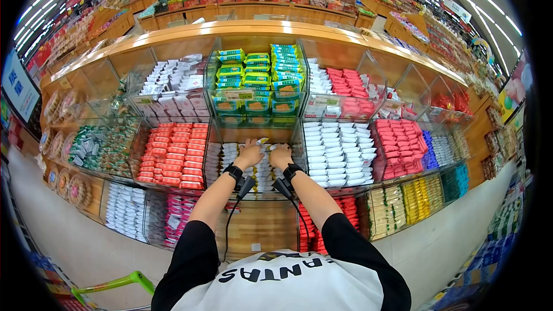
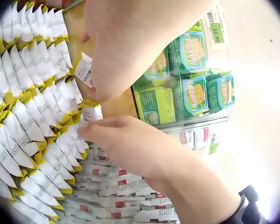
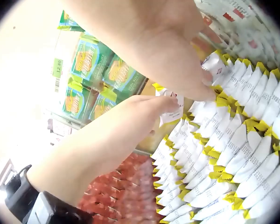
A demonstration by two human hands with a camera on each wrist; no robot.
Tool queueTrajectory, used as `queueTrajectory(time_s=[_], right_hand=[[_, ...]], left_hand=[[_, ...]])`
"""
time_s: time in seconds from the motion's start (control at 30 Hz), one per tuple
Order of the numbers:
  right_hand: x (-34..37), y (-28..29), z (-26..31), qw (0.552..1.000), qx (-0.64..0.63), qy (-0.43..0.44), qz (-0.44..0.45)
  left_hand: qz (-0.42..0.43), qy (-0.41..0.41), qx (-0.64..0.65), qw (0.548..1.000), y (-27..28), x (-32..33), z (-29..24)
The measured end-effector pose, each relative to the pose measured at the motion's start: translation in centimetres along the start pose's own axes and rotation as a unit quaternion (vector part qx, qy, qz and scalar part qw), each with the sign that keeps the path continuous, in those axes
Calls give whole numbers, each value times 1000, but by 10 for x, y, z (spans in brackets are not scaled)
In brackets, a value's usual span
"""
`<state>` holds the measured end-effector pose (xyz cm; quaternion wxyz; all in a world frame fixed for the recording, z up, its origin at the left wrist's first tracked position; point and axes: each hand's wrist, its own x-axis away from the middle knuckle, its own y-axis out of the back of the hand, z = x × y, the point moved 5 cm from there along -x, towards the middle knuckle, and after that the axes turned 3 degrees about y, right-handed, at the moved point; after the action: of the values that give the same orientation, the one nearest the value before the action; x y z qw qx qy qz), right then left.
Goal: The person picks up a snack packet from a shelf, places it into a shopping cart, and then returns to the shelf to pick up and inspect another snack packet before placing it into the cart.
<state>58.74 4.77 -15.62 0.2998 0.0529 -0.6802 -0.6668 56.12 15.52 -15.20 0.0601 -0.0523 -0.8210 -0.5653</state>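
Observation:
In the head view, my left hand and right hand reach into a clear bin of small white packets with yellow ends. Close beside my left thumb and fingers is a white packet, pinched at its edge, in the right wrist view. My right hand pinches another white packet, seen in the left wrist view. Both packets are at the far end of the rows of packets, over bare wood. My left hand looms large at the top there, hiding part of its packet.
Green biscuit packs fill the bin behind. Red packets stand in the bin to the left, white ones to the right. Clear dividers separate the bins. A green cart handle shows at the lower left.

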Motion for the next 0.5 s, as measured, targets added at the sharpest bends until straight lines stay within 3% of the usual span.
queueTrajectory(time_s=[0.2,0.37,0.5], right_hand=[[17,16,13,998,23,54,5],[36,27,25,991,58,123,9],[62,40,35,987,-2,158,25]], left_hand=[[10,41,52,998,15,11,1],[-63,-57,122,989,18,11,6],[-93,-109,145,979,38,32,-9]])
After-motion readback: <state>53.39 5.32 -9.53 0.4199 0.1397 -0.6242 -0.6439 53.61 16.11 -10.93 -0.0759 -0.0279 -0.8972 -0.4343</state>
